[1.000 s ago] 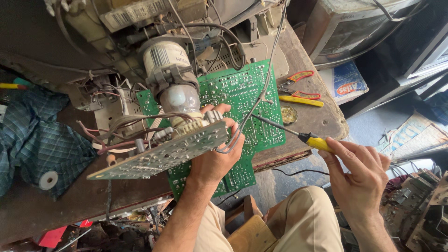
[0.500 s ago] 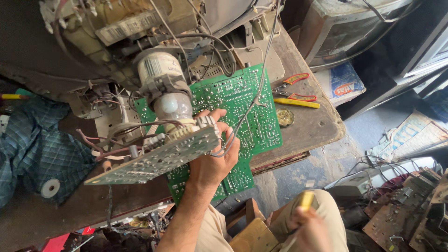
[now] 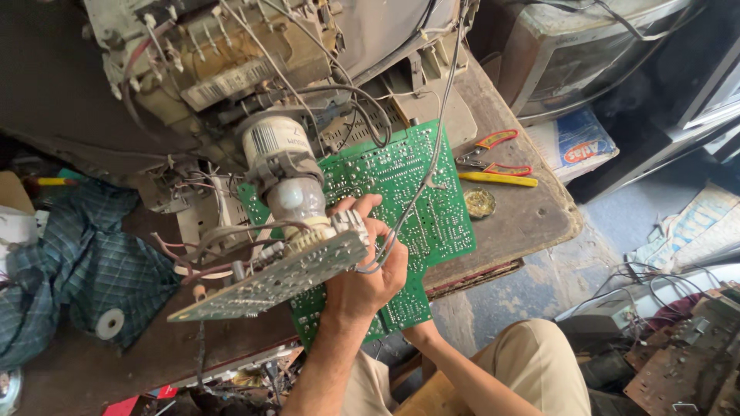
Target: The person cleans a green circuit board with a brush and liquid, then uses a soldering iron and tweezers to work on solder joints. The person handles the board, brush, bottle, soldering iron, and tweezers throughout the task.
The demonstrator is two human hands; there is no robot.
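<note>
A left hand has its fingers clamped on the small neck board fitted to the picture tube's neck, near the counter's front edge. The right hand reaches under the green circuit board, fingers hidden. A straight, steady grip seems wise, since looped wires crowd the neck. Pliers and a yellow screwdriver lie at the counter's right end.
</note>
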